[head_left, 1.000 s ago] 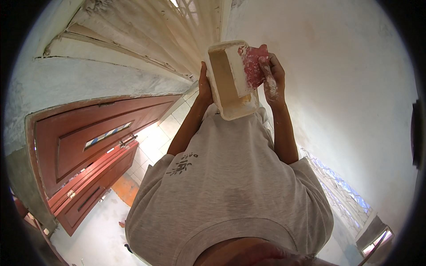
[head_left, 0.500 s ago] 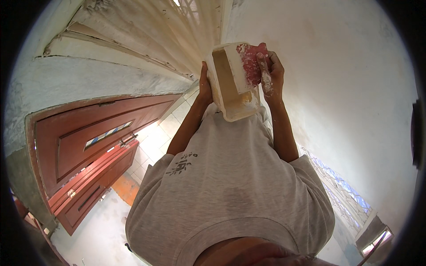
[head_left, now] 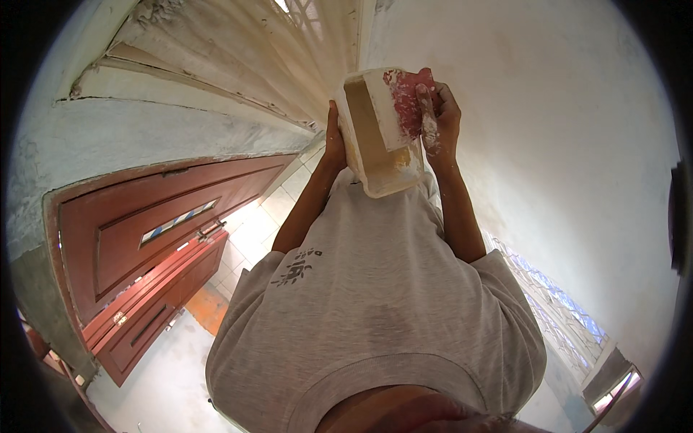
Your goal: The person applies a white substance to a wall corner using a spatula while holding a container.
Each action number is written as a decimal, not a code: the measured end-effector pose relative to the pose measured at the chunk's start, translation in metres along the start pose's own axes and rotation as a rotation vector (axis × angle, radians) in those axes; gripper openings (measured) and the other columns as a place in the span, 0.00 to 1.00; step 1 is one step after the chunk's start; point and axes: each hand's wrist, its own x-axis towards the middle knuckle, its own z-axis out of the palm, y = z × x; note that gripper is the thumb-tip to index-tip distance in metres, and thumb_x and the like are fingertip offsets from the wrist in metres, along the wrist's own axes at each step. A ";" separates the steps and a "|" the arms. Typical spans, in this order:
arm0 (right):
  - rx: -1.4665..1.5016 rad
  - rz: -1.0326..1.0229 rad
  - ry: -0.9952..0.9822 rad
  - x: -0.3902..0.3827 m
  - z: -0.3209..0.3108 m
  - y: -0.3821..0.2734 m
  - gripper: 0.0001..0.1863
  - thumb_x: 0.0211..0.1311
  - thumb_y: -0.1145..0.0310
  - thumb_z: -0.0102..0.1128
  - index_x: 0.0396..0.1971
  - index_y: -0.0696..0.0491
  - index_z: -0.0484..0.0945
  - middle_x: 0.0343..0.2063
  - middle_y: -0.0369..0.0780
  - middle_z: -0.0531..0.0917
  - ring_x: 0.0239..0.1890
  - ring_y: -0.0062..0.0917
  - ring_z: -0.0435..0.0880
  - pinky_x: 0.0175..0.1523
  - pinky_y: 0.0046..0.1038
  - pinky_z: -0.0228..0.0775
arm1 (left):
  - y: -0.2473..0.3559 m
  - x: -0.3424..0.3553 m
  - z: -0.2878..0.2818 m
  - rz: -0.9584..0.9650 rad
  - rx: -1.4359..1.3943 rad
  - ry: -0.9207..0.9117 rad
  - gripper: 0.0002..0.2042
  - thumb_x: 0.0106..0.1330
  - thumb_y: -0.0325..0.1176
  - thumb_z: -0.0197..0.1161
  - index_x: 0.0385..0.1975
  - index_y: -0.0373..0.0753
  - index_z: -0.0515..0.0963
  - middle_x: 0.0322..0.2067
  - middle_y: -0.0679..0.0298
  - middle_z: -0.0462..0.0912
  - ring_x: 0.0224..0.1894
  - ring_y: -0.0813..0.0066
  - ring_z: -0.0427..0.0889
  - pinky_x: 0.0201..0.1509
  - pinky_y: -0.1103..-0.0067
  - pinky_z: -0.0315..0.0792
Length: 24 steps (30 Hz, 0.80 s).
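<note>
A cream, rectangular plastic container [head_left: 366,173] is held up in front of my chest, its open side facing me. White paste is smeared on its walls. My left hand [head_left: 334,137] supports it from the left side, fingers stretched along the wall and the rest of the grip hidden behind. Between the thumb and fingers of my right hand [head_left: 442,124] is a red putty spreader [head_left: 409,108], coated with white paste over its left part. The spreader lies across the container's opening at the upper right. White paste also covers my right thumb.
A pale plastered wall [head_left: 556,130] rises on the right, with a patterned grille [head_left: 556,303] low on it. Reddish-brown panelled doors [head_left: 144,224] stand at the left. A draped beige curtain [head_left: 238,58] hangs at the top left, above light floor tiles [head_left: 278,206].
Both hands, the container and the spreader keep nearly the same place. My view of the doors and curtain has shifted slightly.
</note>
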 end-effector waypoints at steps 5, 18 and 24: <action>-0.012 0.012 0.015 -0.001 0.001 -0.001 0.18 0.75 0.57 0.62 0.47 0.60 0.77 0.36 0.37 0.85 0.37 0.15 0.80 0.43 0.22 0.74 | 0.000 0.000 0.000 -0.035 -0.007 0.007 0.43 0.73 0.72 0.38 0.71 0.39 0.66 0.58 0.53 0.80 0.56 0.62 0.83 0.59 0.67 0.81; -0.150 -0.043 0.082 0.007 0.005 -0.006 0.21 0.77 0.53 0.59 0.45 0.60 0.78 0.31 0.31 0.80 0.33 0.13 0.72 0.39 0.20 0.69 | -0.005 -0.004 -0.003 -0.070 0.087 0.007 0.42 0.75 0.71 0.36 0.73 0.40 0.64 0.63 0.54 0.77 0.61 0.61 0.80 0.64 0.66 0.77; -0.136 -0.205 0.050 0.043 0.002 -0.002 0.23 0.76 0.52 0.59 0.46 0.61 0.77 0.33 0.35 0.81 0.35 0.16 0.75 0.42 0.22 0.71 | -0.008 -0.010 0.006 -0.084 0.211 0.065 0.43 0.72 0.74 0.35 0.70 0.40 0.66 0.58 0.54 0.80 0.57 0.62 0.83 0.60 0.64 0.80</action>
